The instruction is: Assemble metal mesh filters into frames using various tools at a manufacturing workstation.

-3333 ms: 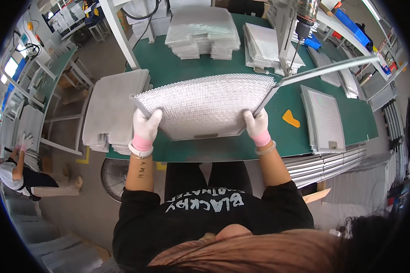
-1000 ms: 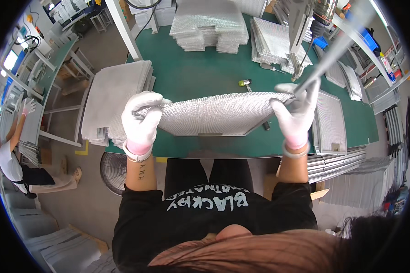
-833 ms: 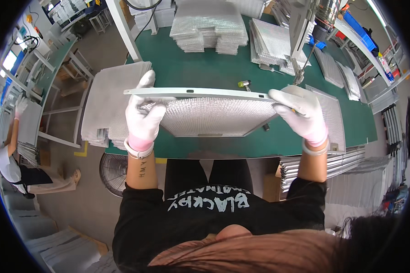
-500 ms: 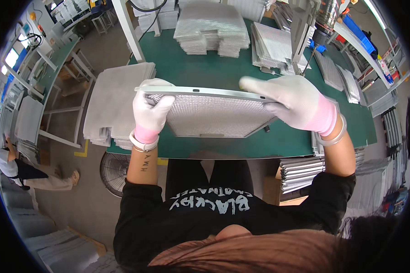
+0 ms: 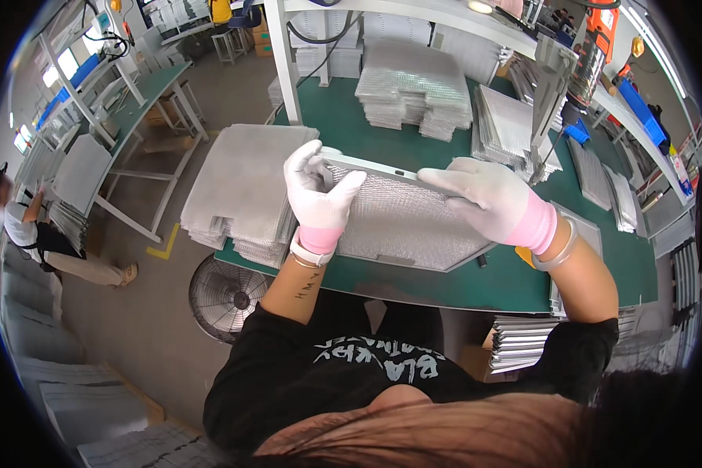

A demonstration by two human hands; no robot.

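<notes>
Silver mesh filter panel w/ metal frame (image 5: 402, 222), now lowered flat over green bench (image 5: 476, 285), left hand (image 5: 316, 195) gripping its left end, right hand (image 5: 495, 203) moved atop its far edge, fingers curled.

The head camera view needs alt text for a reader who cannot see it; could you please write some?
A person's gloved left hand and right hand hold a framed metal mesh panel over a green workbench. More mesh panels are stacked to the left and at the back.
</notes>
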